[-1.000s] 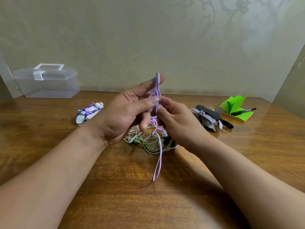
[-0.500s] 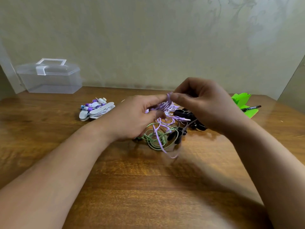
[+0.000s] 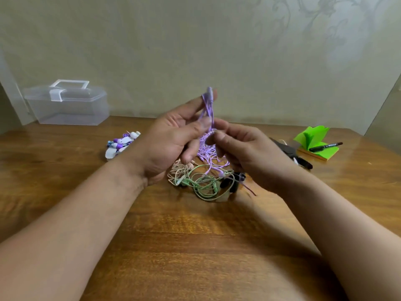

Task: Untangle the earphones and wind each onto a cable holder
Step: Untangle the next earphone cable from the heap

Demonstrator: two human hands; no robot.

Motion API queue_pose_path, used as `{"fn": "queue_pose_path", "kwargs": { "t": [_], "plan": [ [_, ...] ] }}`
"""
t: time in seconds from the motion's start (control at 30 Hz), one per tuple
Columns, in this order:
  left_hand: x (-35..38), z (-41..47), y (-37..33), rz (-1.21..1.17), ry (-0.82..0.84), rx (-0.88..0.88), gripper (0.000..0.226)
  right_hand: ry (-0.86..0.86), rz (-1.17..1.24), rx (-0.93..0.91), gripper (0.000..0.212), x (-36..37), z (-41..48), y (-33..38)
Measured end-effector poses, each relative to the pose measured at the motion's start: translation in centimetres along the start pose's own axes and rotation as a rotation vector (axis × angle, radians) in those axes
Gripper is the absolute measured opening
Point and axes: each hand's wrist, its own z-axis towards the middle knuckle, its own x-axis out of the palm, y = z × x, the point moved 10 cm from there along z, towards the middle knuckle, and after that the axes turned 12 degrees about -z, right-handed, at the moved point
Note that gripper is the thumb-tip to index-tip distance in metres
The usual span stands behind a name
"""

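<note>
Both hands are raised just above the middle of the wooden desk (image 3: 195, 246), meeting over a heap of earphones. The left hand (image 3: 171, 144) has its grip closed on the purple earphone cord (image 3: 208, 109): the thumb presses several strands against the forefinger, and the strands run up along that finger to a small pale lilac piece at its tip. The right hand (image 3: 249, 153) is just beside it, its thumb and curled fingers pinching the same purple cord right below the left thumb, so the two grips almost touch. From there the purple cord drops in loose loops to the heap on the desk, where it is mixed with a green cord (image 3: 201, 183) and a pale pink cord (image 3: 180, 172); some small black pieces (image 3: 230, 183) lie at the right edge of the heap, too blurred to tell what they are. To the left, partly behind the left wrist, lies a bundle of white and purple earphones (image 3: 121, 144). At the far left stands a clear plastic box (image 3: 69, 105) with a white handle, its lid on. On the right, more black pieces (image 3: 290, 151) lie beyond the right hand, and further right a black pen (image 3: 325, 146) rests on a green pad of notes (image 3: 314, 137) with some leaves curled up.
</note>
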Motion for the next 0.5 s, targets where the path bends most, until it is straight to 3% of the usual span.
{"fn": "queue_pose_path", "kwargs": {
  "t": [0.13,0.23,0.4,0.5],
  "plan": [
    [-2.5,-0.1,0.3,0.256,-0.172,0.022,0.048,-0.074,-0.310,-0.002,0.021,-0.2,-0.3,0.6],
    [-2.4,-0.3,0.5,0.401,-0.156,0.000,0.049,-0.161,-0.481,-0.027,0.026,-1.4,-0.4,1.3],
    [-1.8,-0.2,1.5,0.727,-0.059,-0.006,0.047,-0.188,-0.501,-0.071,0.024,-2.0,-0.9,2.5],
    [-1.7,-0.1,2.2,0.732,-0.023,-0.060,0.051,-0.243,-0.552,-0.124,0.020,-2.7,-1.0,3.4]
  ]
}}
